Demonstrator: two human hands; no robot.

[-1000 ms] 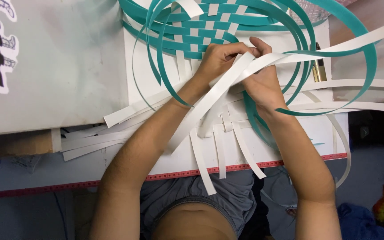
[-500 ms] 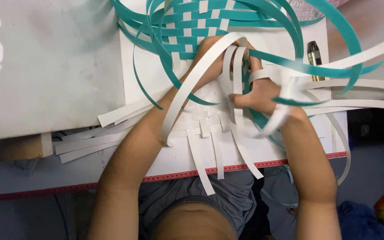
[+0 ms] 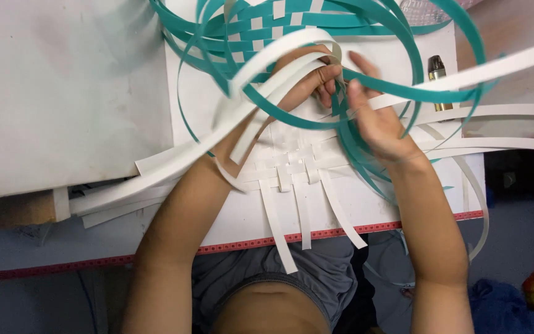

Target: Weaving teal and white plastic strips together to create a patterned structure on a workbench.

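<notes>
Smooth, glossy plastic strips (image 3: 316, 93) lie on a matt white board (image 3: 372, 204).

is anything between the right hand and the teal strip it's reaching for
Nothing visible. The right hand already touches the teal strip with its fingers. The left hand grips white strips just beside it, not between them.

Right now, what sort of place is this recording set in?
Probably a handicraft work table, in a home or small workshop. A half-woven mat of long teal and white flat strips lies on a white board; both hands work the strips, loose white strips trail off the edge, and a small metal lighter lies nearby.
</notes>
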